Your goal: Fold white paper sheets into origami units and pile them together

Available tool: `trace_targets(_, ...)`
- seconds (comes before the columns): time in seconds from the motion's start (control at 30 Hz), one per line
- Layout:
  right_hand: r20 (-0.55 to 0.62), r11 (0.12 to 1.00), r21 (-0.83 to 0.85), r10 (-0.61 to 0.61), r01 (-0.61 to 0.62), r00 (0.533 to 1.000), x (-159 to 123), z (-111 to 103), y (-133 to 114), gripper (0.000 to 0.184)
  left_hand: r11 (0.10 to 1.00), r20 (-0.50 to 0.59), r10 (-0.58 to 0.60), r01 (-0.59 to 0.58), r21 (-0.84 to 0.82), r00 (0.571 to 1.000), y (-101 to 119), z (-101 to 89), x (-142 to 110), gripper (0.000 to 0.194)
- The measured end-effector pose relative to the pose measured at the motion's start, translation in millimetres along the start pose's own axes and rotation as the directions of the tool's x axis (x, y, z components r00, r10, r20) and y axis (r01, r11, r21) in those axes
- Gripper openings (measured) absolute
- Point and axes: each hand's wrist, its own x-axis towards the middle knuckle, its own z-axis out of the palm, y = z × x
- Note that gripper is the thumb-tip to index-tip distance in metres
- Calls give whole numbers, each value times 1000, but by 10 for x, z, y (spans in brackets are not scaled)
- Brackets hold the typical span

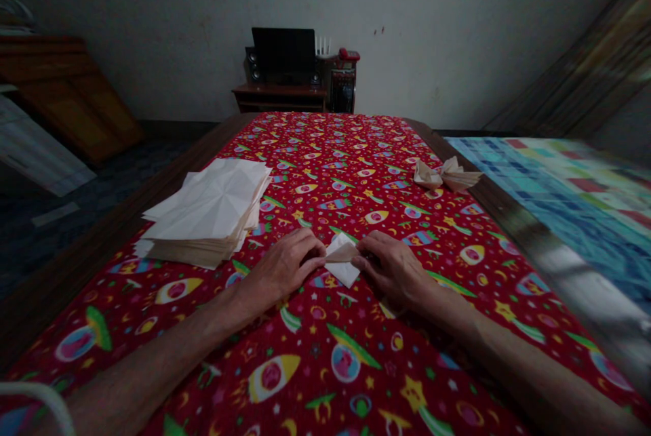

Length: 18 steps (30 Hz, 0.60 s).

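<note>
"White loop [43,392] is curving nearest; where's the folded paper [342,255] lying?"

"Right of the paper stack [211,202]: left hand [299,258] and right hand [390,261] are pinching its sides, fingertips nearly closed. Probably light, creasing easily; hold edges."

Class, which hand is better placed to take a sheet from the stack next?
Left, probably: the paper stack lies nearer the left hand than the right hand; both hold folded paper.
</note>
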Motion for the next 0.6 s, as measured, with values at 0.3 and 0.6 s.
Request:
trace_targets(0.3, 31, 991, 135, -1, -4, 1000, -14, -116, 57, 14, 997, -60, 65, -67, -39, 996, -61, 29, 0, 8)
trace_targets(0.6, -32, 978, 203, 55, -48, 998, -37, -42, -47, 36, 996, -56, 88, -87, 22, 995, -67, 39, 12, 9)
